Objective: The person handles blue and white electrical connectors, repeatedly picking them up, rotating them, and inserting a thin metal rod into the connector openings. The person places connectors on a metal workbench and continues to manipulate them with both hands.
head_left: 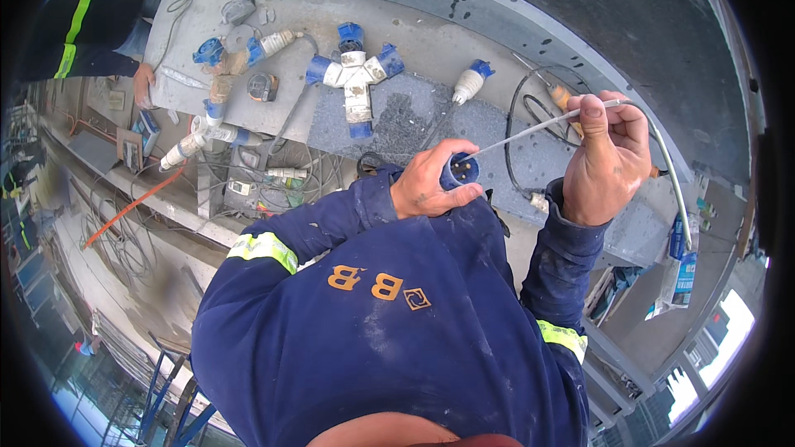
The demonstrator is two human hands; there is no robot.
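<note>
Here the left hand is closed around a blue round plug, held against the chest with its open face turned up and to the right. The right hand is pinched shut on a thin white cable, gripped between thumb and fingers. The cable's straight run is laid along a line from the plug at about eight o'clock up to the right hand at about two o'clock, so its long axis is pointed directly at the plug's mouth; whether the tip is already inside cannot be told. Beyond the right hand the cable is bent over and carried down toward four o'clock. The left hand is the nearer one to the plug, the right to the free length.

On the grey bench, at eleven o'clock from the hands, a white-and-blue cross-shaped splitter is seen, and a white-and-blue connector at twelve o'clock. A black cable loop is lying between the hands and the bench edge. At four o'clock, blue-and-white packets are stacked upright. At ten o'clock another person's hand is resting on the bench corner.
</note>
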